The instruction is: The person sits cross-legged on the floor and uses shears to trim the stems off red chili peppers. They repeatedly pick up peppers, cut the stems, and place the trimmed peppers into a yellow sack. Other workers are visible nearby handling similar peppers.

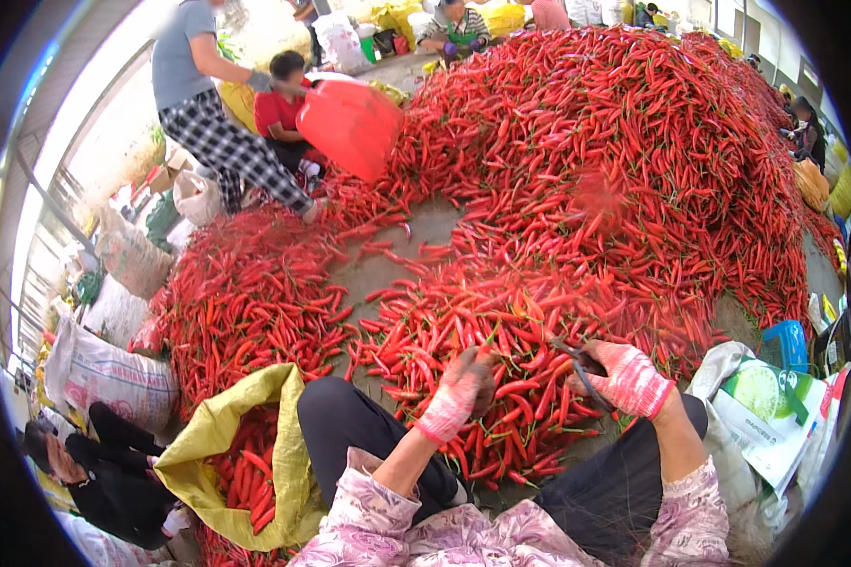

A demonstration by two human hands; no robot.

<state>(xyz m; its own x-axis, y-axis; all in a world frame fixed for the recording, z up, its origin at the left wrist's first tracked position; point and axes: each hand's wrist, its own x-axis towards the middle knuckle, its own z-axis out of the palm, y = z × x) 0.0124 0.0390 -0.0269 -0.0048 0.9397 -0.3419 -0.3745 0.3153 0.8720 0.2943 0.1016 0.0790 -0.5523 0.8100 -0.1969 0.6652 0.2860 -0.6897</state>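
My left hand (462, 390), in a red-and-white knit glove, is closed around a red chili pepper (487, 345) whose green stem points up. In a matching glove, my right hand (620, 379) grips dark-handled scissors (583, 368); their tips point up and left, apart from that pepper. Beneath both hands spreads a near heap of red chili peppers (518, 418) with green stems, lying between my knees. To the left of my knee stands a yellow woven sack (216, 434), its mouth wide, with red peppers (254, 482) inside.
A large pepper mound (610, 127) rises ahead; a lower pile (255, 305) lies left. One person (202, 92) tips a red bucket (351, 127). Another person (106, 475) sits at lower left by a white sack (110, 372). Bags (769, 397) and a blue container (786, 345) stand right.
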